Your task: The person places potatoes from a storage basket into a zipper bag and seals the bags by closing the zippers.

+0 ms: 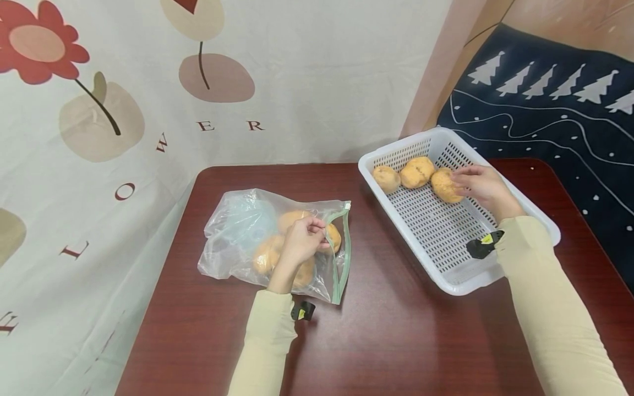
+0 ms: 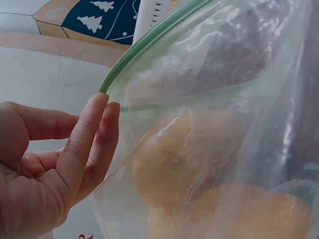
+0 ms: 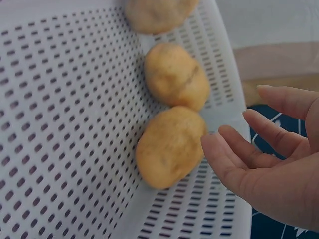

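My left hand pinches the green zip edge of a clear zip bag, its fingertips at the rim in the left wrist view. Several potatoes lie inside the bag, blurred by the plastic, and its mouth gapes to the right. Over the white plastic basket, my right hand reaches in with loosely bent fingers. They come right up to the nearest potato. Beside it sit a middle potato and a leftmost potato, in a row along the far wall.
Both the bag and the basket stand on a dark red-brown table. A pale flower-print cloth hangs behind it. To the right hangs a navy cloth with white trees.
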{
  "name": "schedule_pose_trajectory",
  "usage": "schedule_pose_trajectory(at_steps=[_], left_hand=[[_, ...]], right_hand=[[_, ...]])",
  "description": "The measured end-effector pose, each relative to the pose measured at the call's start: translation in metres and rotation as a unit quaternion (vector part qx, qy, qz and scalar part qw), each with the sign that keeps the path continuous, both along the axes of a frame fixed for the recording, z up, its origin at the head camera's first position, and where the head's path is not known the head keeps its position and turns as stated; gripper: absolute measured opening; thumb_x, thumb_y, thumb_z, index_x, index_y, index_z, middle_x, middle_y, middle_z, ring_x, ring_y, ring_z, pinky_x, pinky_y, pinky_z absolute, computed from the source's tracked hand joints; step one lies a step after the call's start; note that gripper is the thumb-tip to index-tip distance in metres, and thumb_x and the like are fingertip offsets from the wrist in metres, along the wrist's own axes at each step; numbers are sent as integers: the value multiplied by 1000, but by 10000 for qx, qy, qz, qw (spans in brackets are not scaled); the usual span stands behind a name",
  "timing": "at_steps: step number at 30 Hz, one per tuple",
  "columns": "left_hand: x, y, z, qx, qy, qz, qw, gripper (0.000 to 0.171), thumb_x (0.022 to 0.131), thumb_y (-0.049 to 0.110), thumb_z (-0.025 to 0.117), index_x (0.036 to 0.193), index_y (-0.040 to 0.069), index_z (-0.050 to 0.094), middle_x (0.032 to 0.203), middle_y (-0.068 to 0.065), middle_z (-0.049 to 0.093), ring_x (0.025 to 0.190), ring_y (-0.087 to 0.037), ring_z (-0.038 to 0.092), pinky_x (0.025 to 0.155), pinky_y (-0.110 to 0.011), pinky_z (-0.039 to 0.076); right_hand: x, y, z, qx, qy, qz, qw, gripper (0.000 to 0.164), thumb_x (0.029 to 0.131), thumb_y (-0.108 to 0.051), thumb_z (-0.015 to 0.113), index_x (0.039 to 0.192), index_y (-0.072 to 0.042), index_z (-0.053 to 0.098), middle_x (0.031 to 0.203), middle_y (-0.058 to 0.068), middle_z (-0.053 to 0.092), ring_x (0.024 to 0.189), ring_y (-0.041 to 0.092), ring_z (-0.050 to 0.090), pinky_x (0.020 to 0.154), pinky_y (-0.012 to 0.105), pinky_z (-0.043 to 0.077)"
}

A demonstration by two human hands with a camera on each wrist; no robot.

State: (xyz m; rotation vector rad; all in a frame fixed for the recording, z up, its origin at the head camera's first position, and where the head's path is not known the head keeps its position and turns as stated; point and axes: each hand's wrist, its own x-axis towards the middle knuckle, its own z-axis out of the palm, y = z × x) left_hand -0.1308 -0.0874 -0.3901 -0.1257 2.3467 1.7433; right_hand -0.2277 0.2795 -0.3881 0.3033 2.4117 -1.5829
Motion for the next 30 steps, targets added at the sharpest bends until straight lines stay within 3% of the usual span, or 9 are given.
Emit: schedule_pose_trajectory(at_steps=[5,13,18,23,30], left_hand=[[0,0,0,-1,-54,5,10000,14,85,-8,53,98,-13,56,81,-15,55,62,-16,58,61,-25,59],[-1,-1,-2,43,-48,-10,10000,13,85,-8,53,97,-12,56,80,-15,55,61,-15,58,61,-25,59],[-1,-1,-4,57,-54,-2,10000,14,85,-8,52,98,-13,56,81,-15,55,59,-14,58,61,-25,59],[-2,-1,-5,60,-13,2,10000,14,85,-8,52,97,-13,56,81,-16,56,59,-15,59,61,-25,60],[-2,-1,-5,65,17,20,10000,14,84,-9,52,96,-13,56,80,-15,56,60,-15,58,61,-25,59]], right_hand=[[1,7,-8,20,-178,-201,9996,45,92,-25,54,125,3,43,112,4,45,100,18,49,94,36,48],[1,17,-23,-41,-261,-353,9990,46,89,-25,59,124,2,45,118,11,45,100,20,49,97,43,46],[3,15,-22,-51,-344,-290,9990,53,91,-22,55,132,5,35,125,15,38,110,26,42,101,46,41],[1,20,-28,-22,-451,-352,9984,48,91,-24,55,128,3,40,116,8,42,108,24,42,100,45,42],[6,17,-27,-61,-455,-372,9983,55,90,-22,55,133,5,33,119,11,39,116,30,35,104,47,36]])
